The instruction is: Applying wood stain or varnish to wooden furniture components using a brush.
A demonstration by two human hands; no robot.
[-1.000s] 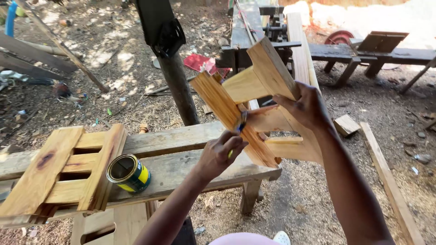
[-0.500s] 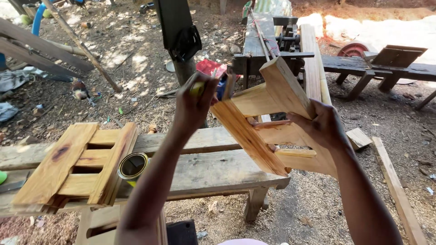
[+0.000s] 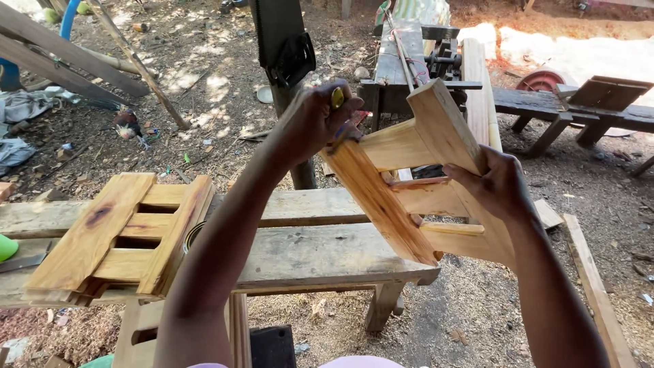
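While your right hand [image 3: 501, 194] is gripping the wooden frame [image 3: 422, 180] by its far rail, tilted in the air above the bench [image 3: 320, 255], your left hand [image 3: 317, 119] is closing around a brush [image 3: 338, 112] at the frame's upper end. Another frame [image 3: 109, 235] is lying below your left arm.

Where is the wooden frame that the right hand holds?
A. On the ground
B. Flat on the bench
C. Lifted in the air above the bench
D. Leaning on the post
C: the right hand grips the wooden frame raised clear above the bench, while the left hand works at its upper end.
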